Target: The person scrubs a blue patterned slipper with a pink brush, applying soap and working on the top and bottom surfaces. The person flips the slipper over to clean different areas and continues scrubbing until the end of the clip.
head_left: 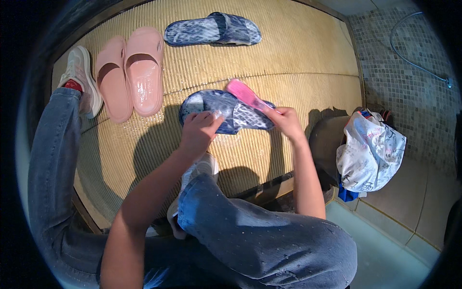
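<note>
A navy slipper with foam-flecked white patterned areas [245,119] lies on the ribbed yellow mat [298,48] in front of me. My left hand [201,129] grips it at the strap on its left half, fingers curled, with white suds near the fingertips. My right hand [284,120] holds a pink brush [243,91] by its handle, the head tilted up over the slipper's far edge. A matching navy slipper [192,32] lies farther back. A pink pair of slides [144,82] rests to the left, wet on the soles.
My sneakered left foot [77,65] is at the mat's left side; my other shoe [207,164] sits under my hands. At the right, white patterned fabric [368,149] rests on a dark object near mosaic tiles [399,33] with a hose [421,70]. Pale blue water or surface [375,241] lies lower right.
</note>
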